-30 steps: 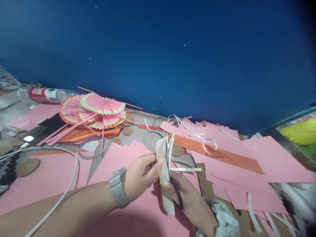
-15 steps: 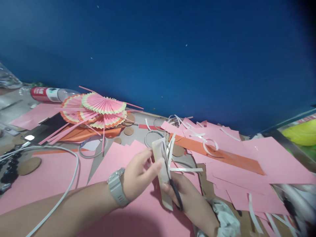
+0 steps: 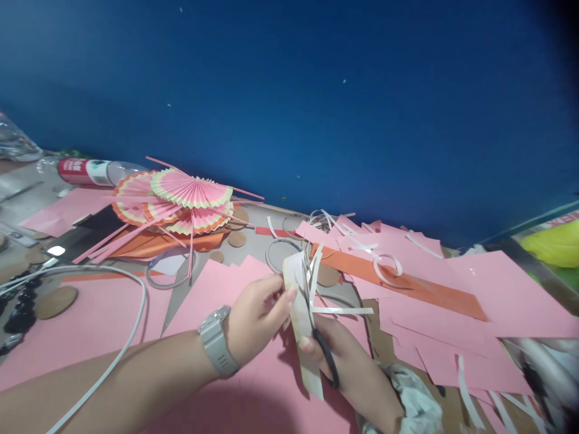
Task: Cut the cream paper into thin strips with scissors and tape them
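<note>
My left hand (image 3: 257, 319), with a grey watch (image 3: 219, 340) on the wrist, pinches the edge of a long pale cream paper strip (image 3: 297, 301). The strip stands tilted, its lower end toward me. Black-handled scissors (image 3: 329, 360) are gripped in my right hand (image 3: 357, 367), their blades running up along the strip's right edge. How far the blades are apart is hard to see. A thin white strip (image 3: 341, 311) sticks out to the right beside the blades. Pink paper sheets (image 3: 253, 392) lie beneath both hands.
Pink pleated paper fans (image 3: 190, 196) lie at the back left before a plastic bottle (image 3: 88, 172). A white cable (image 3: 140, 313) crosses the left side. Pink sheets (image 3: 429, 331), an orange strip (image 3: 407, 283) and white scraps cover the right. A blue wall (image 3: 289, 108) stands behind.
The cream strip has shifted slightly down and to the right, its lower end now nearer me. My hands keep nearly the same positions, with the scissors still along its edge.
</note>
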Action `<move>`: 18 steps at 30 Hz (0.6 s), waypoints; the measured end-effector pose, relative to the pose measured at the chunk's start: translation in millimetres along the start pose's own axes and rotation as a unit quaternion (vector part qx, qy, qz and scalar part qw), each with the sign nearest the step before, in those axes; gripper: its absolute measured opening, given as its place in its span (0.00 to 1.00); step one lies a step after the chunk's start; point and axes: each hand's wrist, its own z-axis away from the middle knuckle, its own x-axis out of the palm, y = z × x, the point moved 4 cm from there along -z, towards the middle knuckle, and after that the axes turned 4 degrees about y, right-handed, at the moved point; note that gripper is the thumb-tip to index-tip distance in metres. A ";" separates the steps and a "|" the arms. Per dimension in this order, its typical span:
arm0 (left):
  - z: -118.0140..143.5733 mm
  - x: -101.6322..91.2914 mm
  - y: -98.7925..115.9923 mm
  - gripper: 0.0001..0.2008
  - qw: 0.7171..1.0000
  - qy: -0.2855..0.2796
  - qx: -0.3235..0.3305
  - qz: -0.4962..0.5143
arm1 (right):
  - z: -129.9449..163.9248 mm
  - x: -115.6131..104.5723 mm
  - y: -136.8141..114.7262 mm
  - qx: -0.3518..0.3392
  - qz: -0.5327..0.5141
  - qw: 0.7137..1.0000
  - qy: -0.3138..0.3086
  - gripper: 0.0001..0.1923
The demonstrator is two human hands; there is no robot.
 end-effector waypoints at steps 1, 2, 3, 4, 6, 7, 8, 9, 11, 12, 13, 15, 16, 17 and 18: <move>-0.3 0.1 0.0 0.16 1.000 0.000 0.001 0.001 | 0.1 0.3 0.6 0.005 -0.010 1.000 -0.003 0.18; -0.7 0.4 -0.2 0.16 1.000 -0.001 0.000 0.003 | 0.2 0.6 1.2 0.014 -0.025 1.000 -0.007 0.17; -1.0 0.6 -0.5 0.16 1.000 -0.002 -0.003 0.003 | 0.3 1.1 1.5 0.024 -0.041 0.999 -0.013 0.16; -1.2 0.8 -0.9 0.16 1.000 -0.004 -0.005 0.002 | 0.2 1.3 1.2 0.031 -0.053 0.998 -0.016 0.15; -1.3 1.1 -1.5 0.16 1.000 -0.005 -0.011 -0.001 | 0.1 1.7 0.1 0.043 -0.067 0.997 -0.022 0.14; -1.1 1.2 -1.8 0.16 1.000 -0.004 -0.013 -0.001 | 0.0 1.6 -0.5 0.046 -0.069 0.996 -0.022 0.14; -0.9 1.3 -2.0 0.16 1.000 -0.005 -0.014 0.000 | -0.1 1.2 -1.2 0.047 -0.065 0.997 -0.019 0.14; -0.6 1.5 -2.1 0.17 1.000 -0.006 -0.015 0.002 | -0.2 0.5 -1.9 0.045 -0.056 0.997 -0.012 0.14; 0.0 2.0 -2.4 0.17 1.000 -0.009 -0.017 0.007 | -0.3 -0.8 -3.0 0.033 -0.035 0.999 0.001 0.15; 0.2 2.1 -2.6 0.17 1.000 -0.010 -0.018 0.008 | -0.3 -1.0 -3.2 0.028 -0.028 0.999 0.004 0.15; 0.3 2.1 -2.5 0.17 1.000 -0.011 -0.017 0.009 | -0.3 -0.9 -3.0 0.026 -0.027 0.999 0.004 0.16; 0.4 1.6 -2.2 0.17 1.000 -0.007 -0.014 0.008 | -0.5 0.6 -2.0 0.031 -0.039 0.999 -0.006 0.16; 0.3 1.4 -2.0 0.17 1.000 -0.006 -0.013 0.007 | -0.7 1.2 -1.5 0.033 -0.046 0.998 -0.009 0.15; 0.3 1.3 -2.0 0.17 1.000 -0.005 -0.013 0.006 | -1.0 1.4 -1.1 0.035 -0.051 0.998 -0.008 0.15; 0.3 1.4 -2.1 0.17 1.000 -0.007 -0.016 0.006 | -1.3 1.2 -1.0 0.034 -0.051 0.998 -0.003 0.15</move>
